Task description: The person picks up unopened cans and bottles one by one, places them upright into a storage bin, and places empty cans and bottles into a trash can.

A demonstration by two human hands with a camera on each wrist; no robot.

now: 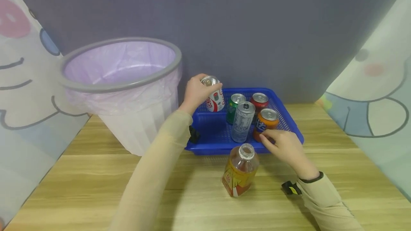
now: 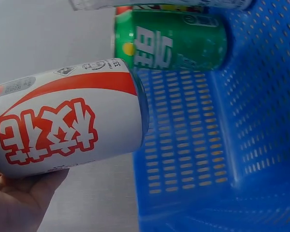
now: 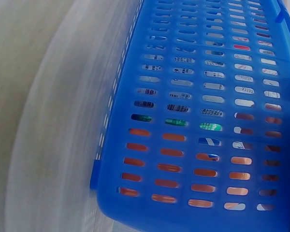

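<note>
Over the back left of a blue plastic basket (image 1: 210,126), my left hand (image 1: 197,92) grips a white and red soda can (image 1: 216,101), thumb across its upper part. The left wrist view shows this can (image 2: 82,116) beside the green can (image 2: 171,41). My right hand (image 1: 285,145) reaches over the basket's front right rim with loosely bent fingers. Its fingertips are at the lower part of an orange can (image 1: 268,118). A silver can (image 1: 243,122), a green can (image 1: 236,108) and a dark red can (image 1: 259,101) stand upright around it.
An uncapped clear bottle (image 1: 240,174) with a yellow label stands on the wooden table (image 1: 106,191) before the basket. At left is a white bin (image 1: 138,124) with a purple liner (image 1: 128,60). A grey panel (image 1: 240,27) rises behind.
</note>
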